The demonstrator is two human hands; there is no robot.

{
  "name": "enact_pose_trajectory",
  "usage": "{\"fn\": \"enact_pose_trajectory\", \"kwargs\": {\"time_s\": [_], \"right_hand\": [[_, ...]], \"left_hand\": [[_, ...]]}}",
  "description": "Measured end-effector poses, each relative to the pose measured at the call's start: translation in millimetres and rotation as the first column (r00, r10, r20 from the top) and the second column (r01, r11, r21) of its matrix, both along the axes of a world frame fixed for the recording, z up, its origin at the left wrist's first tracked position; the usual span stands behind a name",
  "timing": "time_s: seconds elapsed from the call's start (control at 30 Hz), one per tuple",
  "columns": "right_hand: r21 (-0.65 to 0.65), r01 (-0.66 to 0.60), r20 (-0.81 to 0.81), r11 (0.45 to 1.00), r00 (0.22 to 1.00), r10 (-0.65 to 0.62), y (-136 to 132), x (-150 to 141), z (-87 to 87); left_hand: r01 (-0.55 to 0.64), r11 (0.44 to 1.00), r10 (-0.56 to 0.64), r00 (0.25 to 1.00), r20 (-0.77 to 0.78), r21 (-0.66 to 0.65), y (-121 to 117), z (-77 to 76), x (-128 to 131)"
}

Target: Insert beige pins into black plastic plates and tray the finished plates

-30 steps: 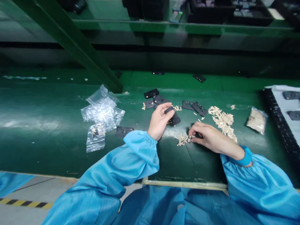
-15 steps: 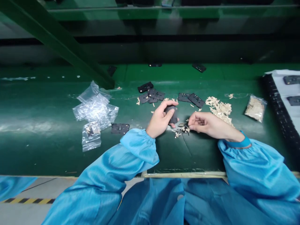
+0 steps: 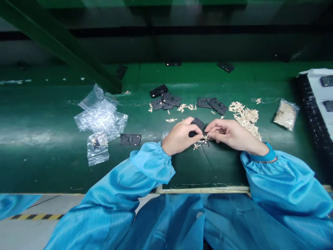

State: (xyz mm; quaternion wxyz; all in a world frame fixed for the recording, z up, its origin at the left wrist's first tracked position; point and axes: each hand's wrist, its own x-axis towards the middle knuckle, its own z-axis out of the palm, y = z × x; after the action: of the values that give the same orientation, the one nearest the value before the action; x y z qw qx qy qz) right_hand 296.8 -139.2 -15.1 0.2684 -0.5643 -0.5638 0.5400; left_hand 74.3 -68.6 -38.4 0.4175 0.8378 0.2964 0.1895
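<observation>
head view: our left hand, fingers curled, held a black plate above the green table; our right hand had thumb and fingertips closed at the small parts just beside it, but what they pinched we couldn't tell.
</observation>
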Motion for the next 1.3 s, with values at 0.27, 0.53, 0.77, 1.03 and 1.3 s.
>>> {"fn": "enact_pose_trajectory", "kwargs": {"time_s": [0.27, 0.53, 0.77, 1.03, 1.3], "right_hand": [[0.076, 0.065, 0.078, 0.995, 0.994, -0.071, 1.2, 3.9, -2.7], [0.043, 0.136, 0.011, 0.99, 0.991, -0.137, 1.6, 4.8, -2.4], [0.018, 0.17, -0.049, 0.985, 0.984, -0.169, 0.3, -1.4, 2.8], [0.023, 0.226, -0.097, 0.974, 0.97, -0.223, 0.4, -6.3, 3.4], [0.096, 0.281, -0.127, 0.955, 0.955, -0.269, -0.3, 0.5, 3.6]], "left_hand": [[-0.02, 1.0, 0.02, 1.0, 0.005, -0.014, 0.8, 0.1, -0.5], [0.141, 0.982, -0.135, 0.989, 0.051, -0.123, 4.5, 6.6, -2.6], [-0.116, 0.979, 0.117, 0.993, 0.002, -0.166, 1.8, 1.5, 2.0], [-0.149, 0.981, 0.161, 0.983, 0.089, -0.123, -4.6, -1.8, 5.8], [0.004, 0.987, 0.015, 0.993, 0.118, -0.16, -3.9, -1.8, 4.9]]}}
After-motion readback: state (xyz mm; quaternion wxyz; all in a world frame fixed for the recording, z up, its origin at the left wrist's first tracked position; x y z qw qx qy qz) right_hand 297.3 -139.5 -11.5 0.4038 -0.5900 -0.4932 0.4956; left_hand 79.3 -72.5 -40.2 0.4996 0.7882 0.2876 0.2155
